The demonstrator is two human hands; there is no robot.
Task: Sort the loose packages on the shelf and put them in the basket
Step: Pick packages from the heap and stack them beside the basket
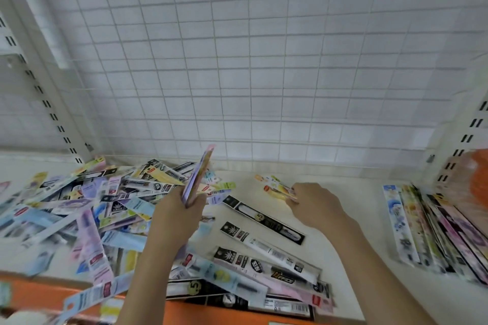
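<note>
My left hand (176,215) grips a thin stack of purple and pink packages (198,174), held upright on edge above the shelf. My right hand (315,204) pinches a yellow and orange package (277,187) that lies low over the white shelf (351,219). A big loose pile of long narrow packages (79,208) covers the left half of the shelf. Several black and white packages (264,221) lie between my forearms. No basket shows clearly.
A sorted row of colourful packages (427,229) leans at the right end of the shelf, against something orange (475,179). A white wire grid (250,60) forms the back wall. The shelf's front edge is orange (39,295). Slotted uprights stand at both sides.
</note>
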